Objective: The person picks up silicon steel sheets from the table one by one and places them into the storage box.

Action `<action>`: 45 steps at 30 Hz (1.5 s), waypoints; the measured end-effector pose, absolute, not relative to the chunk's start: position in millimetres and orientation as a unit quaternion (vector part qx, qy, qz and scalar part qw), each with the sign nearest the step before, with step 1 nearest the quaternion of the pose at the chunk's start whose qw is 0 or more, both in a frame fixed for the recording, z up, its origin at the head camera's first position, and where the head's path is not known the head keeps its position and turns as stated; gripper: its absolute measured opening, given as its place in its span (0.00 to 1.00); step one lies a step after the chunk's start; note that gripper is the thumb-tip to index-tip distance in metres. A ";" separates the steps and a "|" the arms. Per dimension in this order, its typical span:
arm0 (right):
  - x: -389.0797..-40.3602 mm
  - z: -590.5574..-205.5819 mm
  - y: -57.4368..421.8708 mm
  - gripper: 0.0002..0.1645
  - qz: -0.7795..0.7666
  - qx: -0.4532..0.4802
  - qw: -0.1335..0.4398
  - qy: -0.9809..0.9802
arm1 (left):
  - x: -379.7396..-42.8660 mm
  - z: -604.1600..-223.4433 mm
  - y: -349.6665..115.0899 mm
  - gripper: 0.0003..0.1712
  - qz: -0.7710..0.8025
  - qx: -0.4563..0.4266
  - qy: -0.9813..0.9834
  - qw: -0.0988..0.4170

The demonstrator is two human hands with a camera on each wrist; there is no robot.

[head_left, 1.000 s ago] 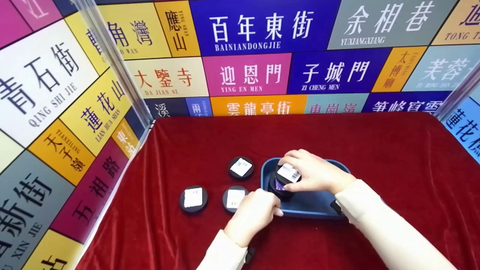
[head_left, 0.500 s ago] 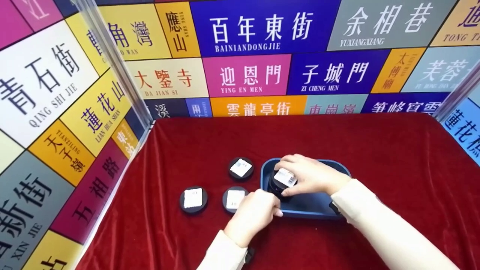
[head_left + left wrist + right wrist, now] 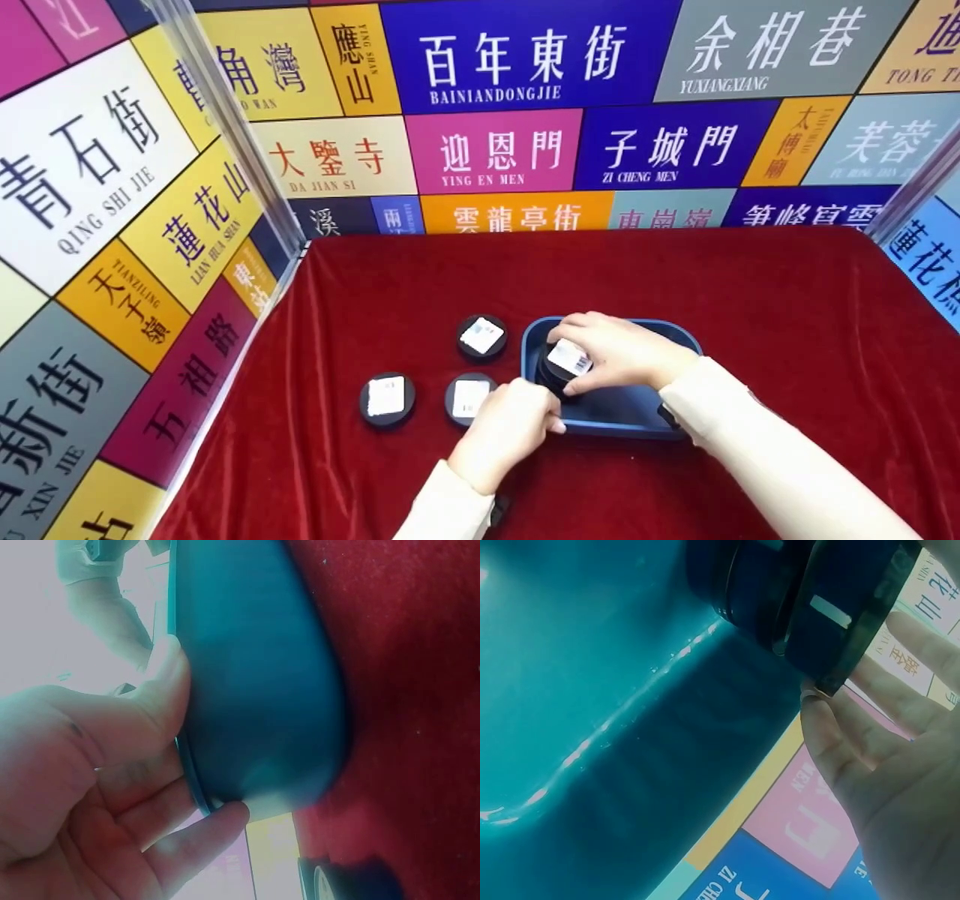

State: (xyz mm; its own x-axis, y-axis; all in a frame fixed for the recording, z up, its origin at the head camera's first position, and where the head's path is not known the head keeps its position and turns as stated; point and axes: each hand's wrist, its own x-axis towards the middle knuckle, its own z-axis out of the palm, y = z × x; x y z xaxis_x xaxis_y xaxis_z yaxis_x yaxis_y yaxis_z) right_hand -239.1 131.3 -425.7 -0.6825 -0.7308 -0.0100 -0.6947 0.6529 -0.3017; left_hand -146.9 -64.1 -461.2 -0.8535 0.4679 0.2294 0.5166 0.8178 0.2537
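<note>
A blue oblong bin [image 3: 626,430] with rounded corners stands on the red cloth. My left hand [image 3: 510,424] grips its near left rim; in the left wrist view the thumb [image 3: 161,701] presses on the bin wall [image 3: 262,675] and the other fingers curl at the rim. Inside the bin's left end, my right hand [image 3: 630,351] holds a round black tin [image 3: 568,360] with a white barcode label on top. The right wrist view has this tin [image 3: 840,622] at the end of a stack of similar dark tins [image 3: 754,592], with fingertips at its edge.
Left of the bin lie more black round tins with white labels: one at the back [image 3: 481,337], one at the far left [image 3: 387,399], and one [image 3: 466,397] partly behind my left hand. Panels with street names [image 3: 495,150] stand behind the red cloth [image 3: 405,292].
My right hand has lowered the labelled tin onto the stack in the bin, moving slightly left and down. A purple patterned surface beneath it is now hidden. The left hand stays put.
</note>
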 end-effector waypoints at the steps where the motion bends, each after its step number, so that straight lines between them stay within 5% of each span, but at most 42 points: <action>1: -239.7 -426.0 130.6 0.41 -0.138 -0.393 0.067 0.907 | -147.2 -461.3 -64.5 0.06 -0.154 -0.259 -0.950 0.080; 45: -251.9 -445.4 129.3 0.44 -0.187 -0.392 0.057 0.899 | -149.2 -460.5 -66.6 0.06 -0.136 -0.258 -0.954 0.064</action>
